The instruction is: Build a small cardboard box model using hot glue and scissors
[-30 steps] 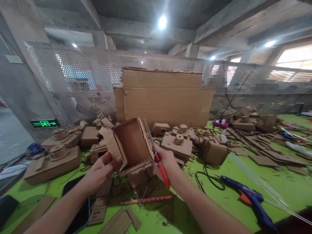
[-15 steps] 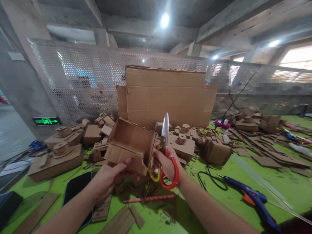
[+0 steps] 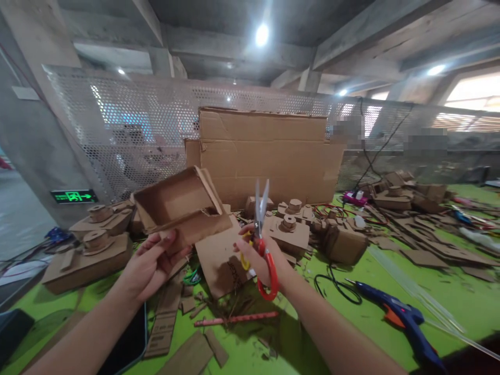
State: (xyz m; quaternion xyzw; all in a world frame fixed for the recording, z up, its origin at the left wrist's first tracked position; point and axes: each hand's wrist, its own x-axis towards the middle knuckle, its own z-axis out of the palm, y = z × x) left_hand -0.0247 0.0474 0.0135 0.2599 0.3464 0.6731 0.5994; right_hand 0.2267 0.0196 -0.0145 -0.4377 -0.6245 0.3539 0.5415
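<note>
My left hand (image 3: 158,263) grips the lower edge of an open cardboard box (image 3: 175,200), raised above the table and tilted, its hollow side facing me. In my right hand (image 3: 265,260) is a pair of scissors (image 3: 267,268) with one red and one yellow handle loop. Their blades point up and stand slightly apart, clear of the box. Between the hands, a flat cardboard sheet (image 3: 219,255) with dark print lies on the table. A pink twisted pencil-like stick (image 3: 238,319) rests below it.
A blue glue gun (image 3: 394,307) lies at the right beside clear glue sticks (image 3: 420,289). Cardboard models (image 3: 89,258) stand along the back and left. A dark phone (image 3: 127,338) is under my left forearm. A large cardboard panel (image 3: 265,156) leans against the perforated metal screen (image 3: 148,114).
The box has moved up and left in my left hand and turned, away from the scissors. The scissors' blades have opened a little. The printed cardboard sheet has come into view.
</note>
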